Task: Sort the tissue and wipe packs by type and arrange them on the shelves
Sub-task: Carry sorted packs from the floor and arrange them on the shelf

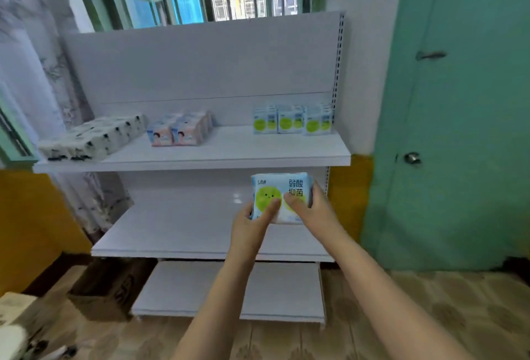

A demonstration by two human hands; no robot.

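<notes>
Soft plastic, pale blue with a green smiley disc: the pack (pixel 279 197) was held in front of the shelving, below the top shelf (pixel 229 156). It was pinched from both sides, left hand (pixel 252 219) and right hand (pixel 308 210) thumbs on its face, print kept upright. Matching green packs (pixel 292 120) were stood at the top shelf's right end, likely its destination. Pink packs (pixel 179 130) and rolls (pixel 94 137) were grouped further left.

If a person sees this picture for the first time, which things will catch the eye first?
First the wipe pack with the green circle, held by the left hand and right hand before the middle shelf. Then the matching green packs standing at the right of the upper shelf.
</notes>
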